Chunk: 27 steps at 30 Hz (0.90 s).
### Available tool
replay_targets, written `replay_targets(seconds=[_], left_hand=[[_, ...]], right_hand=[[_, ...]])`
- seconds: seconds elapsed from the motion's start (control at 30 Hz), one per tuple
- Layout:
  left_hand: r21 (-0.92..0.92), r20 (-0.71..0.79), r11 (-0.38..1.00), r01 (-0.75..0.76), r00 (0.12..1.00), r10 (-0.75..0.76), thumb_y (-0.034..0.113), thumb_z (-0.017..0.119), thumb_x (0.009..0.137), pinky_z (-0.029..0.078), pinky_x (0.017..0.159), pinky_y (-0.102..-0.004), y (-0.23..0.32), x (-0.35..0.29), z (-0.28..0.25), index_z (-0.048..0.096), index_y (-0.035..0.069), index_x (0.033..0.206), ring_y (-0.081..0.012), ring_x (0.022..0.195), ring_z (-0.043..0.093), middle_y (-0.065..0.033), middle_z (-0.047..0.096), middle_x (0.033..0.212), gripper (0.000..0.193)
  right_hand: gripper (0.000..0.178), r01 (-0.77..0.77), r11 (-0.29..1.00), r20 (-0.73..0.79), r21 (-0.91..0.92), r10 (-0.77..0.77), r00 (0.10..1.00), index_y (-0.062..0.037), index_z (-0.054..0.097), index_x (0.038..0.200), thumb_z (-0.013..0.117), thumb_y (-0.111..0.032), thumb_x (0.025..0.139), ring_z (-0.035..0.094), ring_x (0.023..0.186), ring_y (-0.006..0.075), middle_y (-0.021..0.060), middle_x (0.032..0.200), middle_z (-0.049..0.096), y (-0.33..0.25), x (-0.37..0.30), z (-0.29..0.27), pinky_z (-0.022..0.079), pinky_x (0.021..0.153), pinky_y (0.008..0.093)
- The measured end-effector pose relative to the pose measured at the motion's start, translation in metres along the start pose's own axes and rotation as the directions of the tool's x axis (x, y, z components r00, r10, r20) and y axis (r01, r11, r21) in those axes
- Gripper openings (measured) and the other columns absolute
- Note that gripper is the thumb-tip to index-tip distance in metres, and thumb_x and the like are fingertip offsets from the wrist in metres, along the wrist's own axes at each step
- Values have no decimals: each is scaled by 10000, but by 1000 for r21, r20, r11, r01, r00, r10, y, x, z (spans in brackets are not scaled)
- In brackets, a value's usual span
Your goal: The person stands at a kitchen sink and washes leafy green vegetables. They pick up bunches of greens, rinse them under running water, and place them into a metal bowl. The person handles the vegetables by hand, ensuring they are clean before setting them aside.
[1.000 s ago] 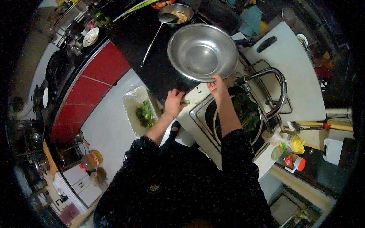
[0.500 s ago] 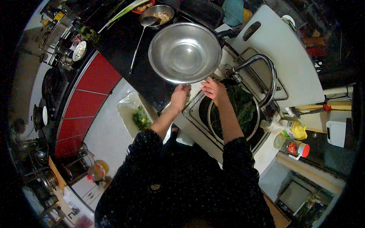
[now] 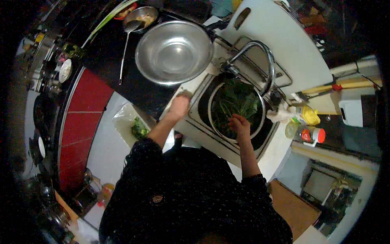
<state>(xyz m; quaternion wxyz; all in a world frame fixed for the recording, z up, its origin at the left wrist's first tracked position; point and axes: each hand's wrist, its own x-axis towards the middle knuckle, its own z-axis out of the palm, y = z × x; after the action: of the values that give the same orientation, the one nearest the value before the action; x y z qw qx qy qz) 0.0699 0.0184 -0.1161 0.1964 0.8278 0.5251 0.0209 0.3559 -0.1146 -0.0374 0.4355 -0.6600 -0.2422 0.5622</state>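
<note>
Done: green scraps [image 3: 139, 128] in bin [image 3: 123, 118], left. Left to handle: greens [image 3: 236, 99] heaped in basin [image 3: 210, 112], right. Right hand [image 3: 240, 125] over greens, fingers bent, grip unclear. Left hand [image 3: 179, 107] by counter [image 3: 193, 87], fingers curled; cannot tell if holding.

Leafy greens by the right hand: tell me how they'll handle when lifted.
The greens will probably droop, since they look thin and broad-leaved. They may come up tangled, as they overlap in a heap. Lying near the faucet, they could be wet and slippery.
</note>
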Motion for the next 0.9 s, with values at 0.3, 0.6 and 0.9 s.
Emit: replay_targets(seconds=[0.3,0.6,0.9], left_hand=[[-305,-426,923,236,832,-354,50,594,744,471,743,-425,-81,-161,-84,574,16,996,-366,882,576,-181,577,962,254],[96,-390,919,383,863,-319,54,647,722,397,953,-439,-71,-183,-80,528,17,1181,-363,1101,475,-175,514,1212,475],[-334,-365,921,-200,928,69,49,643,741,414,961,-429,136,-54,-27,543,20,1145,-372,1128,488,-182,502,1243,417]], right_hand=[[534,156,249,-68,-956,-703,708,-136,542,1234,733,-254,750,391,1225,335,120,1354,411,9,3,7,390,930,480],[820,25,-30,37,-999,-477,878,-314,354,1405,735,-486,699,205,1332,467,44,1529,131,-5,50,33,331,893,713],[666,-89,509,-217,-856,-198,956,-189,336,1417,536,-429,828,350,1286,436,116,1503,231,44,68,-74,469,918,506]])
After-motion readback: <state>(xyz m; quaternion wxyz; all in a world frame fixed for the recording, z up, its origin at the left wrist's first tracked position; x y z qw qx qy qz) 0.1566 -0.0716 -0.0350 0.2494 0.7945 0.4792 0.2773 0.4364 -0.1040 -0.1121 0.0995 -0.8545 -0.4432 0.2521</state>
